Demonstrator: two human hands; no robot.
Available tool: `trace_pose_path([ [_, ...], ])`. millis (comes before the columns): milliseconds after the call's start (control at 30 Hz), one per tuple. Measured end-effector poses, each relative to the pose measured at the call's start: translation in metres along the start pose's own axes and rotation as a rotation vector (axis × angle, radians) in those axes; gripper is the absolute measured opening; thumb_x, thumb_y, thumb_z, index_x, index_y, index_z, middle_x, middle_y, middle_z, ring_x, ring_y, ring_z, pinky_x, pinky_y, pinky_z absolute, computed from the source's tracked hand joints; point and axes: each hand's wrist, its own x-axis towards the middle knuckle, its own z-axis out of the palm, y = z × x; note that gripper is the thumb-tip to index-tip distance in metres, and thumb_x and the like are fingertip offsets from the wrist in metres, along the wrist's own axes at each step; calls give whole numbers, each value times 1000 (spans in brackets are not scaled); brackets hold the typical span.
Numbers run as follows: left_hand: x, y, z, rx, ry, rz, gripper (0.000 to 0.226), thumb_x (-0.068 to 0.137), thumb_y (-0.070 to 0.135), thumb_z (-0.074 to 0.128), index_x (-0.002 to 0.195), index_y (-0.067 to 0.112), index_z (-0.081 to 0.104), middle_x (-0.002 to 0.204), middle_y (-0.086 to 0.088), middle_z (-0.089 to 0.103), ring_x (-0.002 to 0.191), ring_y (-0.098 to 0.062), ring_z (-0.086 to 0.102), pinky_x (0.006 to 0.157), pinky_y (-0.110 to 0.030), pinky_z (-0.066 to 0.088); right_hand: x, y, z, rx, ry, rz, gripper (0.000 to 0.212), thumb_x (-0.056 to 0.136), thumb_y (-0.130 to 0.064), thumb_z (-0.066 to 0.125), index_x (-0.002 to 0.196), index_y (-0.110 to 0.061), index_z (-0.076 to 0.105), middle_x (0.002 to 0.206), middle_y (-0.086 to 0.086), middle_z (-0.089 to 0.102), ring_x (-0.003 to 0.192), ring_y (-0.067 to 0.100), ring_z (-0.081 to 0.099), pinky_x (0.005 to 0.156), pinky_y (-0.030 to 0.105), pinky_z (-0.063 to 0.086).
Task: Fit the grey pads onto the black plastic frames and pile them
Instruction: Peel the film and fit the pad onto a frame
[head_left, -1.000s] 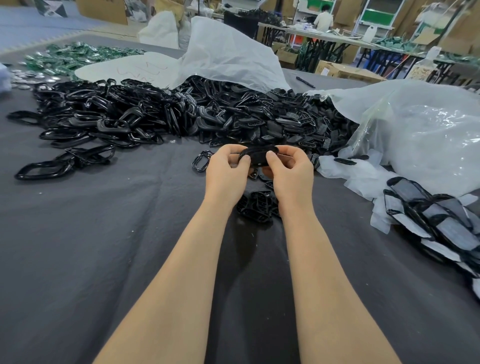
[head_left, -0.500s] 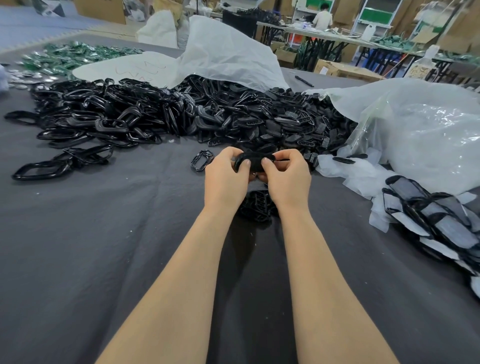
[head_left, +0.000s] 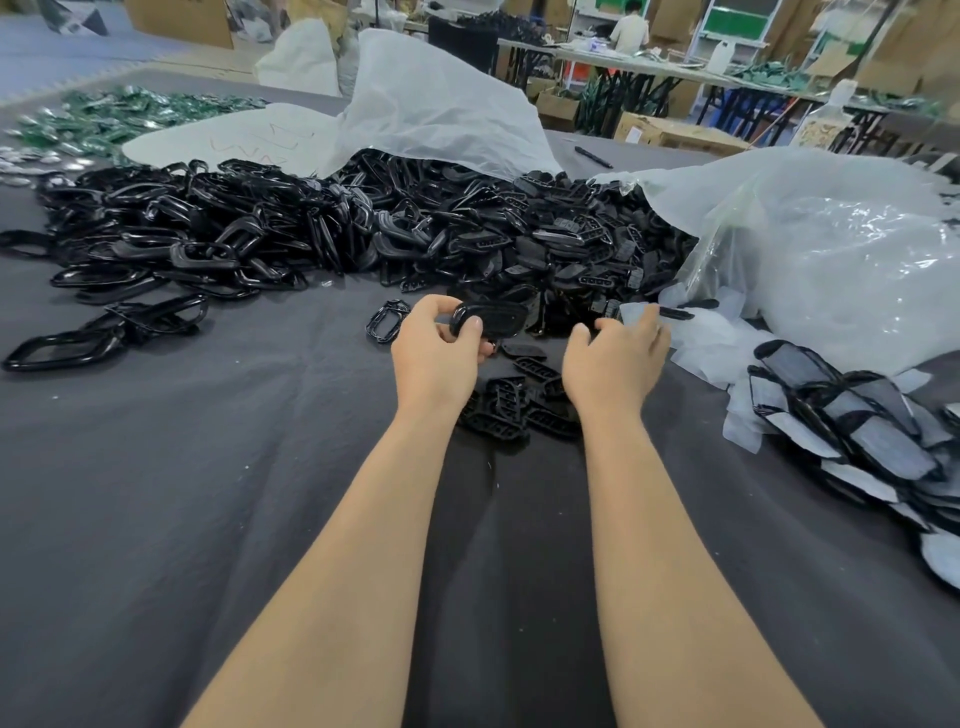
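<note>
I am looking across a wide worktable (head_left: 208, 493) draped in dark grey cloth, with more benches and cardboard boxes far behind it. Across the middle of the cloth lies a long heap of black plastic frames (head_left: 311, 234), glossy loops to the left and slotted pieces to the right, partly under a white sack (head_left: 441, 104). A clear plastic bag (head_left: 831, 249) slumps at the right.

The left hand (head_left: 436, 358) is raised just above the cloth in front of the heap. Its thumb and curled fingers grip one black frame (head_left: 493, 319) by its left end, so the piece sticks out to the right, towards the other hand but apart from it. A single loose loop (head_left: 384, 322) lies on the cloth just left of that hand.

The right hand (head_left: 615, 358) holds nothing that I can see. Its fingers are loosely bent and point towards white paper scraps (head_left: 711, 343) at the bag's foot (whether the tips touch the nearest scrap, I cannot tell).

Between the two wrists sits a small pile of slotted pieces (head_left: 519, 405). The grey pads (head_left: 857, 421), black-edged and overlapping, lie well to the right of the right hand.
</note>
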Motion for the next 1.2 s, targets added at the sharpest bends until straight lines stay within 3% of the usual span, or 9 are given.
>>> trace_pose_path([
  [200,-1,3,11,-43,3,-12,24,94,9,59,83,29,51,66,3,62,59,-3,64,67,-22,56,13,7,7,-125,-139,93,56,103,-39,29,144,-2,34,162,6,0,148,28,-5,119,50,2],
  [333,1,0,12,-38,12,-13,22,94,10,59,84,29,51,66,4,62,63,-7,66,73,-27,58,19,7,11,-151,-163,105,62,102,-44,26,148,-3,26,162,5,4,148,27,-6,118,52,0],
  [467,1,-1,12,-54,21,-19,23,94,9,58,84,30,51,66,4,61,64,-7,66,74,-27,58,19,8,13,-137,-120,113,63,102,-44,28,147,0,26,159,7,18,148,27,1,118,51,2],
  [667,1,0,9,-66,21,-18,23,94,9,58,86,30,51,68,3,61,61,-4,64,74,-27,59,21,7,12,-187,-150,137,66,101,-48,30,145,1,32,159,8,12,147,29,4,118,50,3],
  [767,0,0,7,-70,20,-20,23,94,9,58,86,29,51,68,3,60,61,-5,64,73,-27,58,20,7,13,-210,-134,144,69,100,-50,30,144,3,32,156,10,19,144,32,11,119,49,7],
  [1000,-2,1,7,-52,13,-18,26,95,10,57,85,32,50,66,5,60,65,-6,64,73,-27,58,18,8,11,-73,20,158,61,101,-41,34,143,3,29,153,13,26,142,31,17,118,49,12],
  [1133,-3,2,6,-45,12,-22,26,95,10,57,85,33,50,62,8,59,66,-9,64,79,-33,59,21,8,11,-108,-63,143,51,101,-38,36,140,-7,42,157,7,21,146,28,8,117,53,5],
  [1200,-4,2,5,-43,15,-20,27,95,10,57,85,34,50,63,8,59,66,-8,64,80,-34,59,21,7,11,-134,-99,147,52,101,-40,35,142,-9,40,159,5,15,147,28,2,117,54,3],
])
